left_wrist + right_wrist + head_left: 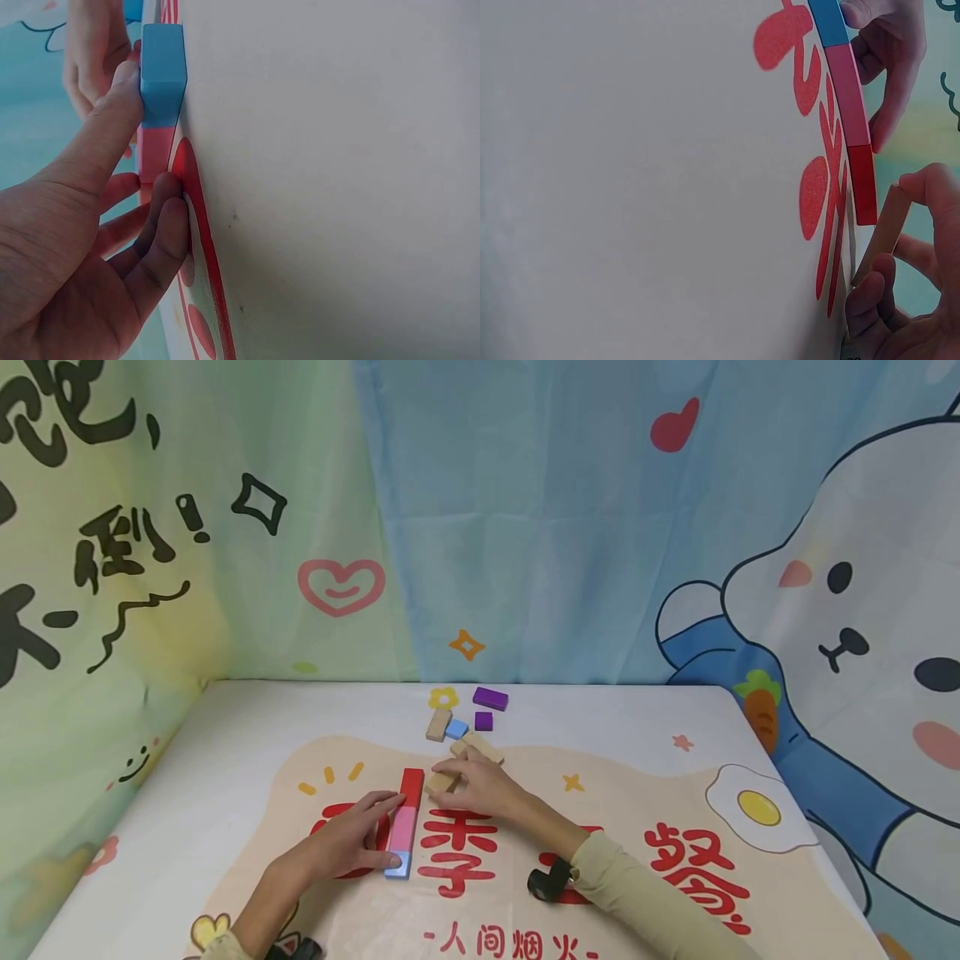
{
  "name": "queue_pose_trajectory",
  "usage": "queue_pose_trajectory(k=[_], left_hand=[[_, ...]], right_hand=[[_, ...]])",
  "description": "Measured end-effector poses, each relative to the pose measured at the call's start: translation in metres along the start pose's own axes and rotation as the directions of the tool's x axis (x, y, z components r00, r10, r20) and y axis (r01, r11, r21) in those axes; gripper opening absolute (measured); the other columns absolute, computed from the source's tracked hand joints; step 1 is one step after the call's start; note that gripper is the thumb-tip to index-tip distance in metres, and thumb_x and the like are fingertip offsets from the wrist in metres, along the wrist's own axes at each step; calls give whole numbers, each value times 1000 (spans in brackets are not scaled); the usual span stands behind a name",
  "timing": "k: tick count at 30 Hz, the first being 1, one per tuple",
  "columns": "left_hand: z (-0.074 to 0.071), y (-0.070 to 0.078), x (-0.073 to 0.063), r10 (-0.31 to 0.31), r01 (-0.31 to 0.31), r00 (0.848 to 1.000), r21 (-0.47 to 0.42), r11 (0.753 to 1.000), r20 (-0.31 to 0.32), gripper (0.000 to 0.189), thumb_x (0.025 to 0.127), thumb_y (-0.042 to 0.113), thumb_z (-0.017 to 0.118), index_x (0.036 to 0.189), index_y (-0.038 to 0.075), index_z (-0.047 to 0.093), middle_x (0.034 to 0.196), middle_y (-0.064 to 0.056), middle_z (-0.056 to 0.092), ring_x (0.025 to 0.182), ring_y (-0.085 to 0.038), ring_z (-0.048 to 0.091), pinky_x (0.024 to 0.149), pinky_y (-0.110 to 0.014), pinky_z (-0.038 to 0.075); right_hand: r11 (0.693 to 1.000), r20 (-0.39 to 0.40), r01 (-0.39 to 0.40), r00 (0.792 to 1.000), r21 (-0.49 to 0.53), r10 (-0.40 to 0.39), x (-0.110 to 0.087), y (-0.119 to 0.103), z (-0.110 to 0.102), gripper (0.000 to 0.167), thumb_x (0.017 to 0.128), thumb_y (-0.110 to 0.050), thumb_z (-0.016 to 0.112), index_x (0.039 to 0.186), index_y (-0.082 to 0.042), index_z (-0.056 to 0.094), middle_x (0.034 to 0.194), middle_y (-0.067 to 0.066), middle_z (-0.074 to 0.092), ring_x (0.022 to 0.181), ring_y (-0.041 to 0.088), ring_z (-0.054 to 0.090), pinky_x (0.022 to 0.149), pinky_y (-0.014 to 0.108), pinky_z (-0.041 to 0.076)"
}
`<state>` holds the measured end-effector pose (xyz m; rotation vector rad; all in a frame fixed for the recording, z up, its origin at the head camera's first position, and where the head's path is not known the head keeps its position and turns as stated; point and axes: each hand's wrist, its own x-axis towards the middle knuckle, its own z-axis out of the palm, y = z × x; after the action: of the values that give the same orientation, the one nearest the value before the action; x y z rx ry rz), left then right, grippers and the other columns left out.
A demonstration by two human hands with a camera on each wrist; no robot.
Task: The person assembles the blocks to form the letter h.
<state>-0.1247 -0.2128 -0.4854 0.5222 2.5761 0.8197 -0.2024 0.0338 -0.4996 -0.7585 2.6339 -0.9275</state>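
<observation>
A red block point(412, 783), a pink block point(402, 828) and a blue block point(398, 866) lie end to end in a straight row on the printed cloth. My left hand point(345, 839) rests along the row's left side. Its thumb touches the blue block and its fingers reach forward to the red one. At the far end of the row, my right hand point(480, 787) pinches a plain wooden block point(886, 229) between thumb and fingers. That block is tilted, close beside the red block's end in the right wrist view.
Beyond my right hand lie more wooden blocks point(485, 748). Farther back are another wooden block point(438, 725), a small blue block point(457, 729), a long purple block point(491, 698) and a short purple block point(483, 721). A printed curtain point(525, 568) hangs behind the table.
</observation>
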Motion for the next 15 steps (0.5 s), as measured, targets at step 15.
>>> queue_pose_trajectory(k=[15], left_hand=[[0, 0, 0, 6, -6, 1000, 9, 1000, 8, 89, 79, 49, 75, 150, 14, 36, 151, -8, 36, 84, -7, 49, 67, -17, 46]], right_hand=[[999, -18, -6, 1000, -46, 5, 0, 5, -2, 48, 83, -49, 70, 125, -27, 66, 101, -2, 49, 92, 9, 45, 67, 24, 43]])
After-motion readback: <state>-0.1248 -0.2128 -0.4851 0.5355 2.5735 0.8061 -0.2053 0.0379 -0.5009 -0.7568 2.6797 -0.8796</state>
